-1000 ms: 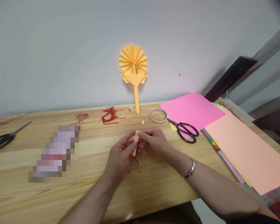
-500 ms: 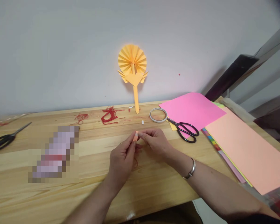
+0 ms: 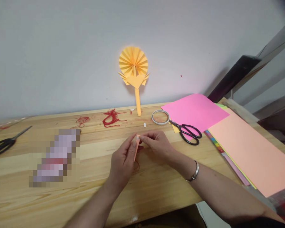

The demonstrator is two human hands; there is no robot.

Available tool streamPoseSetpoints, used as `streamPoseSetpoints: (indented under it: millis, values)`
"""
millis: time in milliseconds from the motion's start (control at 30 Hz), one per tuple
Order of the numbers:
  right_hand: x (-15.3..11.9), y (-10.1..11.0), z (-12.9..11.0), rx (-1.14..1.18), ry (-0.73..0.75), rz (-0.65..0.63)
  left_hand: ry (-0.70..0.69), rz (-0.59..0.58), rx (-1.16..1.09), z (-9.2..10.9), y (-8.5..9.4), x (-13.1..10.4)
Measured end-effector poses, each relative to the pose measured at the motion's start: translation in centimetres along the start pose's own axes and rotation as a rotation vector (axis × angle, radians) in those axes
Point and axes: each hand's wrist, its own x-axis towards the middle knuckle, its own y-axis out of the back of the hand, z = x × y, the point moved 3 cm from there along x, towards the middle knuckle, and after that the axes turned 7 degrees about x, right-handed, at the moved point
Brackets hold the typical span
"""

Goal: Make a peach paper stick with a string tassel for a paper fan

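Your left hand (image 3: 122,155) was closed in a pinch on the orange strip (image 3: 136,149); your right hand (image 3: 156,142) pinched its top, at a pale patch (image 3: 138,137). Strip looked folded, top end apparently unfinished. It lay between both hands. Beyond the strip: yellow fan (image 3: 133,60), seemingly complete; below it, red thread loop (image 3: 139,164).

The head view looks forward and down across the table (image 3: 92,167).

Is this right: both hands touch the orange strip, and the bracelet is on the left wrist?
Not quite: the head view shows the bracelet on the right wrist. The left hand and right hand do touch the orange strip.
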Motion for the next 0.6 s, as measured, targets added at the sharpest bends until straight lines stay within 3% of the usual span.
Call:
streamPoseSetpoints:
  millis: [167,433,600]
  values:
    - [-0.04,-0.29,0.39,-0.105,0.039,-0.049,0.119,-0.066,-0.058,-0.02,0.07,0.47]
    - [-0.20,-0.40,0.27,-0.214,0.104,-0.045,0.043,-0.028,0.065,0.21,0.24,0.61]
    - [-0.12,-0.39,0.30,-0.192,0.085,-0.036,0.112,-0.039,-0.023,-0.11,-0.02,0.61]
